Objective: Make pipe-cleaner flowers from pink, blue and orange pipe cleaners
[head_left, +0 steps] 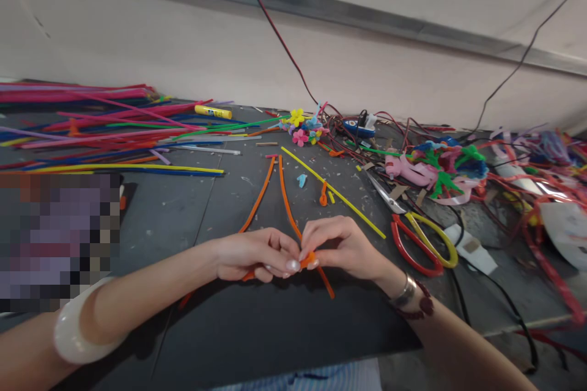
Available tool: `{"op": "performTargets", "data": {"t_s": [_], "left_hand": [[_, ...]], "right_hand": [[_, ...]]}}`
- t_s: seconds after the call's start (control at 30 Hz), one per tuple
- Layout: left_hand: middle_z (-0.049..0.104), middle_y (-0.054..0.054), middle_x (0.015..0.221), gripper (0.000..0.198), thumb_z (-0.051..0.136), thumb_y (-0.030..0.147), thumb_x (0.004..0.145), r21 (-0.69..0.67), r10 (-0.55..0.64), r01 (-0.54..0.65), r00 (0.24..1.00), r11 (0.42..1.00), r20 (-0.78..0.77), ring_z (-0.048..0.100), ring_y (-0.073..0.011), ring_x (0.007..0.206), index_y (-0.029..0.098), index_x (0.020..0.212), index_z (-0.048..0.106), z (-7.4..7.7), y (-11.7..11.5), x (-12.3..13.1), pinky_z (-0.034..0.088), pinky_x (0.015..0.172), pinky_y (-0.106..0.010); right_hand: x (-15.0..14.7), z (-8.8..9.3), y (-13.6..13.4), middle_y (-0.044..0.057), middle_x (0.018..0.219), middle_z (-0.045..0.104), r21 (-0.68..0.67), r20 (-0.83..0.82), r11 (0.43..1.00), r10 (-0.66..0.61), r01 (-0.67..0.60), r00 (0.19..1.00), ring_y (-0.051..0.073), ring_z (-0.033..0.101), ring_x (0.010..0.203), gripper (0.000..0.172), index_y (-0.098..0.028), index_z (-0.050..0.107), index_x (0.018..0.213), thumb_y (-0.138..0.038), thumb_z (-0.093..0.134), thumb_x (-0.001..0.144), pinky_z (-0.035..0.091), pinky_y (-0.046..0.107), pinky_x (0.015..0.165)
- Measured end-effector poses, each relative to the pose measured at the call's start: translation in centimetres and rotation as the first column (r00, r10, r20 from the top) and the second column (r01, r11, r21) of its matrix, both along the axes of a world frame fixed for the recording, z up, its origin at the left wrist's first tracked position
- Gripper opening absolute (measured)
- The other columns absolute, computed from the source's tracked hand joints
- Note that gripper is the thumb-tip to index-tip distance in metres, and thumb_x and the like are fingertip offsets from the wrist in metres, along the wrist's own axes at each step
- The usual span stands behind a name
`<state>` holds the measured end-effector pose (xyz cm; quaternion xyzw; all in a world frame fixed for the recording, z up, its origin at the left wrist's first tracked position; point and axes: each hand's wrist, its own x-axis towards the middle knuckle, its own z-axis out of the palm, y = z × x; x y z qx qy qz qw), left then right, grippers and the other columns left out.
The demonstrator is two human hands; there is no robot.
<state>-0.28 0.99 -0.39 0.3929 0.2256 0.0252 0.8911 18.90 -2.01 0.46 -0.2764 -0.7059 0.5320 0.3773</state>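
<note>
Close together over the near part of the dark table, my left hand point(261, 253) and my right hand point(346, 247) pinch a small orange pipe cleaner point(308, 259) between thumbs and fingertips. Its bent end shows at the right fingers; most of it is hidden. Under the hands lie two long orange pipe cleaners point(262, 195), spread apart toward me. A small looped orange piece point(323, 194) rests beyond my right hand, beside a long yellow pipe cleaner point(334, 192). A tiny light-blue piece point(301, 180) lies nearby.
Scissors point(413, 226) with red and yellow handles lie open at right. Coloured pipe cleaners point(114, 125) and a yellow glue stick point(213, 112) spread at left. Small pipe-cleaner flowers point(300, 128) sit at the back. Tangled ribbons and red cords point(532, 195) crowd the right.
</note>
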Motion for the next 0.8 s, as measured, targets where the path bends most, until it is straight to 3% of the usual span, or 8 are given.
{"op": "performTargets", "data": {"t_s": [0.1, 0.2, 0.3, 0.4, 0.53, 0.67, 0.8], "left_hand": [[0.043, 0.005, 0.049, 0.015, 0.073, 0.018, 0.059, 0.082, 0.046, -0.042, 0.998, 0.996, -0.046, 0.024, -0.0020, 0.039, 0.011, 0.064, 0.061, 0.3, -0.4, 0.2, 0.011, 0.035, -0.017], [0.043, 0.007, 0.046, 0.016, 0.074, 0.018, 0.056, 0.295, 0.224, -0.189, 0.971, 0.937, -0.089, 0.026, -0.0020, 0.039, 0.012, 0.057, 0.059, 0.7, -0.6, 0.6, 0.016, 0.036, -0.016], [0.049, 0.006, 0.049, 0.019, 0.073, 0.018, 0.058, 0.507, 0.421, -0.337, 0.905, 0.793, -0.056, 0.040, -0.0041, 0.046, 0.012, 0.052, 0.056, 0.7, -0.5, 1.0, 0.029, 0.044, -0.016], [0.057, 0.002, 0.058, 0.017, 0.070, 0.023, 0.063, 0.685, 0.527, -0.370, 0.849, 0.628, -0.025, 0.049, -0.0079, 0.056, 0.012, 0.056, 0.059, 0.2, -0.3, 1.1, 0.037, 0.053, -0.019], [0.056, 0.002, 0.060, 0.018, 0.066, 0.029, 0.068, 0.838, 0.594, -0.326, 0.805, 0.438, 0.003, 0.049, -0.0087, 0.055, 0.013, 0.061, 0.061, -0.4, -0.2, 0.9, 0.038, 0.052, -0.020], [0.060, 0.000, 0.068, 0.011, 0.062, 0.024, 0.073, 0.898, 0.561, -0.281, 0.827, 0.339, 0.047, 0.054, -0.0099, 0.059, 0.015, 0.071, 0.064, -0.4, -0.3, 0.9, 0.042, 0.054, -0.020], [0.064, -0.003, 0.081, 0.012, 0.055, 0.019, 0.079, 0.950, 0.507, -0.230, 0.857, 0.210, 0.096, 0.059, -0.0125, 0.073, 0.016, 0.079, 0.067, -0.3, -0.3, 0.9, 0.045, 0.065, -0.021]], "right_hand": [[-0.6, -0.2, -0.3, 0.001, 0.071, 0.062, -0.120, -0.052, 0.993, 0.006, -0.013, 0.999, 0.010, 0.055, 0.065, 0.004, -0.016, 0.067, 0.074, -0.019, 0.068, 0.071, 0.043, 0.023, 0.062], [-1.0, -0.4, -0.4, -0.001, 0.069, 0.061, -0.280, -0.065, 0.959, -0.059, 0.038, 0.996, 0.008, 0.052, 0.062, 0.009, -0.015, 0.063, 0.073, -0.023, 0.066, 0.073, 0.042, 0.020, 0.058], [-1.2, -0.5, -0.1, -0.002, 0.067, 0.059, -0.355, -0.023, 0.923, -0.169, 0.150, 0.985, 0.007, 0.051, 0.058, 0.012, -0.015, 0.062, 0.072, -0.026, 0.065, 0.073, 0.042, 0.019, 0.055], [-1.2, -0.6, 0.2, -0.002, 0.066, 0.060, -0.372, 0.028, 0.890, -0.272, 0.263, 0.962, 0.007, 0.052, 0.055, 0.014, -0.015, 0.062, 0.074, -0.029, 0.065, 0.072, 0.043, 0.019, 0.053], [-1.3, -1.0, 0.2, 0.001, 0.072, 0.064, -0.220, 0.120, 0.889, -0.384, 0.402, 0.915, 0.011, 0.059, 0.063, 0.016, -0.016, 0.064, 0.077, -0.029, 0.067, 0.068, 0.048, 0.023, 0.058], [-1.3, -1.4, 0.2, 0.002, 0.073, 0.064, -0.019, 0.191, 0.867, -0.487, 0.499, 0.853, 0.013, 0.060, 0.065, 0.011, -0.017, 0.063, 0.075, -0.028, 0.062, 0.073, 0.048, 0.023, 0.058], [-1.3, -1.8, 0.3, 0.003, 0.073, 0.062, 0.037, 0.243, 0.856, -0.509, 0.516, 0.826, 0.013, 0.060, 0.063, 0.014, -0.017, 0.060, 0.079, -0.029, 0.053, 0.080, 0.049, 0.023, 0.057]]}}
